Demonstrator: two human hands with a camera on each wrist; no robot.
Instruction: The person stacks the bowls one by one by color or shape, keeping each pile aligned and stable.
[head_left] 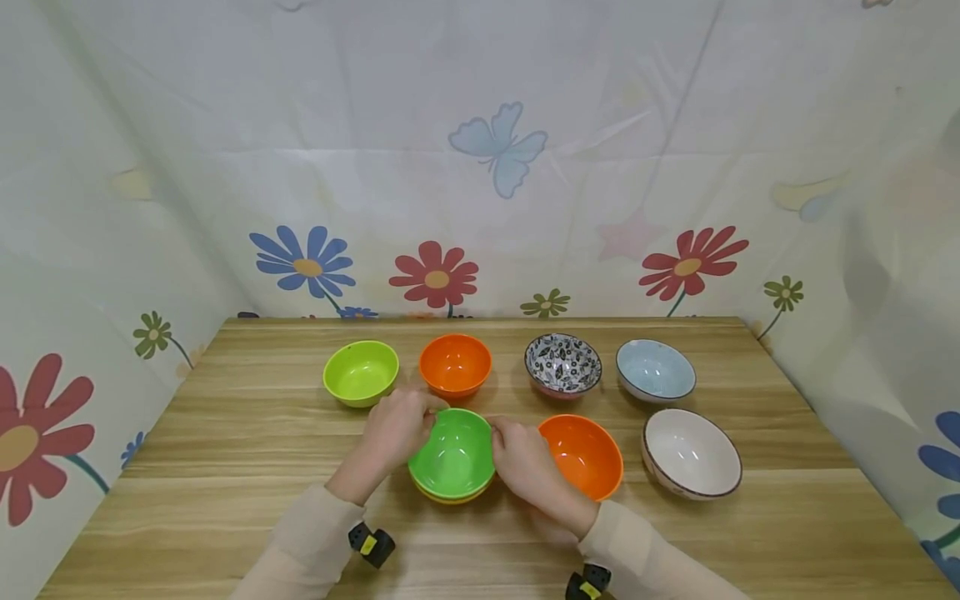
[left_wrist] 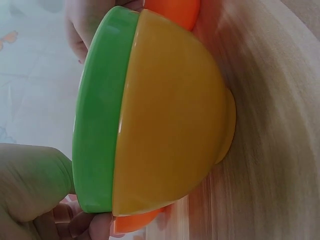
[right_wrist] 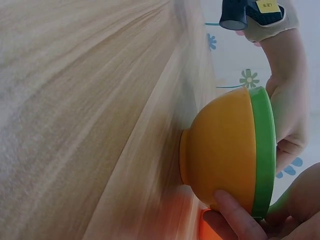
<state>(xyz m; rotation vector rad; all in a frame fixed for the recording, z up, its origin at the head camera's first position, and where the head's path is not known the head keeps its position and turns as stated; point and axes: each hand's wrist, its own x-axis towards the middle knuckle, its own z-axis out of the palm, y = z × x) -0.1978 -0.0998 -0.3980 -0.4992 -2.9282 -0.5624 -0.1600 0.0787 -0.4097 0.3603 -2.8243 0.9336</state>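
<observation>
While green bowl [head_left: 453, 454] nests in yellow bowl [left_wrist: 170, 110], I see left hand [head_left: 401, 427] and right hand [head_left: 522, 457] flanking — pinching — the green rim.

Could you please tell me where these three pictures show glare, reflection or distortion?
Head view: glare spots inside the green bowl and nearer orange bowl; left wrist view: turned sideways, edge of the wooden table bowed at upper right; right wrist view: also sideways, a blurred reddish tint, probably reflection, on the wooden table near the yellow bowl.
</observation>
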